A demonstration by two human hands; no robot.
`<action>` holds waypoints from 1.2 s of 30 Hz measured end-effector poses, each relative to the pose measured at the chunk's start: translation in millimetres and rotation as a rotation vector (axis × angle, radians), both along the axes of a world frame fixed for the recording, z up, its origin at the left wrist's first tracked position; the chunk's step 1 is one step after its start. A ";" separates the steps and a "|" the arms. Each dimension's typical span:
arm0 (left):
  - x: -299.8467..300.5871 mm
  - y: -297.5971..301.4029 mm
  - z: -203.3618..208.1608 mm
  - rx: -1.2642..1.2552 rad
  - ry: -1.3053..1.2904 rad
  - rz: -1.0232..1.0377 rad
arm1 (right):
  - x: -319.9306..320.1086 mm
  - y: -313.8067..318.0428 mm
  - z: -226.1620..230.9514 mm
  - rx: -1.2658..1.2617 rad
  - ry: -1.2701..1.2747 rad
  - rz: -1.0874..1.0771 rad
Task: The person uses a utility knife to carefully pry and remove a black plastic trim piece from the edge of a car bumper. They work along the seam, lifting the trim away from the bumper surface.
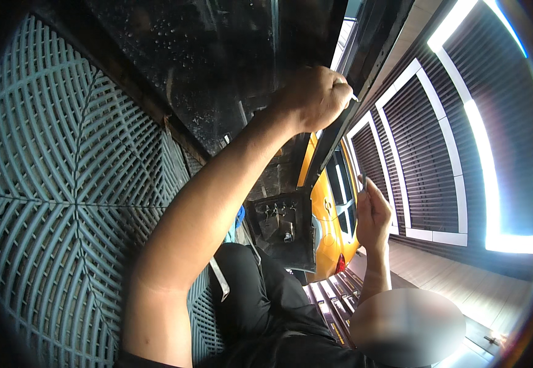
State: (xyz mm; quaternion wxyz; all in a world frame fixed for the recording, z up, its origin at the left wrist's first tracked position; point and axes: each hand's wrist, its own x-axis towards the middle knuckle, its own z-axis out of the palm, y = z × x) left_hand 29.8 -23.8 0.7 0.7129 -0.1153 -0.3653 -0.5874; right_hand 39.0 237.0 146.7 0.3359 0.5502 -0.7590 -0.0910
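My left arm reaches up across the middle, and my left hand (323, 99) is closed in a fist beside a long black frame edge (374, 52). A small pale tip (355, 97) pokes out between the thumb and fingers; the rest of what it belongs to is hidden in the fist. Behind that hand spreads a dark, glossy panel (217, 43) speckled with light spots. Lower on the right, my right hand (374, 211) is raised, thumb and fingertips drawn together near a thin dark thing too small to make out. A gap separates the two hands.
Grey-green slatted floor mats (73, 165) cover the left. A yellow car (328, 233) stands beyond the black frame. A flat metal strip (220, 279) lies by my black-trousered leg (239, 300). Bright light strips (484, 165) line the dark ceiling at right. A blurred oval covers the lower right.
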 end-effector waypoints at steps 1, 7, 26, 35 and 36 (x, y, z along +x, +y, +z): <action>0.7 2.1 0.4 0.012 -0.029 -0.005 | -3.0 -8.1 2.6 -0.031 -0.025 0.017; 4.7 4.1 0.7 0.000 -0.001 -0.055 | -27.2 -70.4 22.2 0.092 0.159 0.105; -23.7 41.7 1.7 0.007 0.089 0.431 | -19.2 -124.4 38.3 0.135 0.362 0.343; -32.3 42.9 0.7 0.032 0.025 0.391 | -24.8 -138.5 24.2 0.120 0.370 0.430; -33.2 43.2 0.8 0.032 0.012 0.395 | -25.6 -139.2 24.8 0.122 0.388 0.423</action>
